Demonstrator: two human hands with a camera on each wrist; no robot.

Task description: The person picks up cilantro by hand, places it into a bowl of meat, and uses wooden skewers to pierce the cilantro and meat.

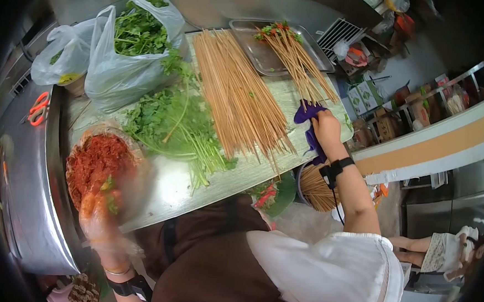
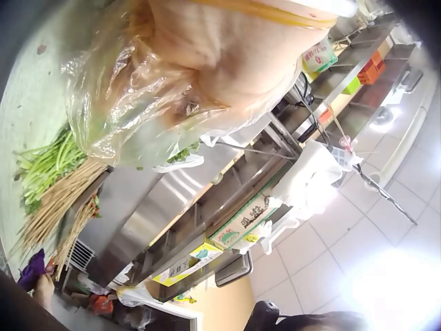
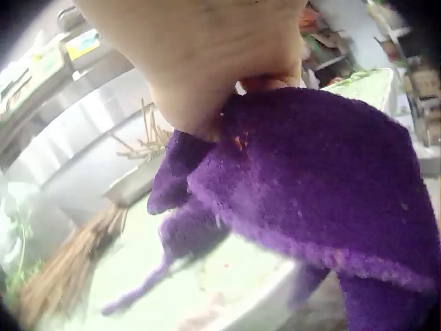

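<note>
My right hand (image 1: pixel 322 127) grips a purple cloth (image 1: pixel 308 130) at the right edge of the pale table (image 1: pixel 195 187), beside a long pile of bamboo skewers (image 1: pixel 240 95). In the right wrist view the hand (image 3: pixel 207 62) bunches the cloth (image 3: pixel 317 179) from above, and the cloth trails onto the table. My left hand (image 1: pixel 95 211), in a clear plastic glove (image 2: pixel 138 103), is blurred at the near edge of a bowl of red minced meat (image 1: pixel 97 161). Its fingers cannot be made out.
Loose coriander (image 1: pixel 171 124) lies between the bowl and the skewers. Two plastic bags of greens (image 1: pixel 129 44) stand at the back left. A metal tray (image 1: pixel 259 55) holds loaded skewers (image 1: pixel 292 51). Orange scissors (image 1: pixel 38 108) lie on the steel counter. A bucket of skewers (image 1: pixel 317 190) stands below the table.
</note>
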